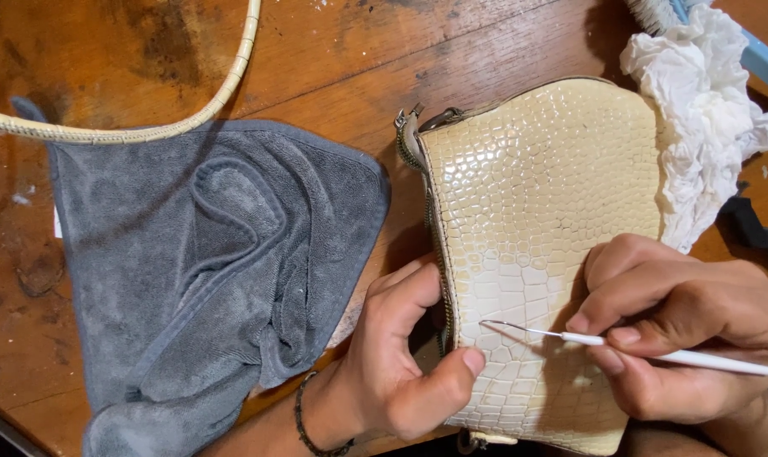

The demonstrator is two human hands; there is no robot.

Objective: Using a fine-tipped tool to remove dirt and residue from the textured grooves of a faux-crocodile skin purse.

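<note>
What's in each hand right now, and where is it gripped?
Right hand: thin white tool, pinched on its handle. Left hand: cream bag, thumb on its zipper edge.

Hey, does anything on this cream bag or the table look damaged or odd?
The wooden table has dark stains and worn patches near the top left. The cream bag shows a duller, scuffed-looking area mid-panel. The grey towel lies bunched.

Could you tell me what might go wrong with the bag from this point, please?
The pick in the right hand has a fine metal tip lying on the cream bag; a slip could scratch its glossy surface. The tip also points toward the left hand's thumb and could prick it.
</note>
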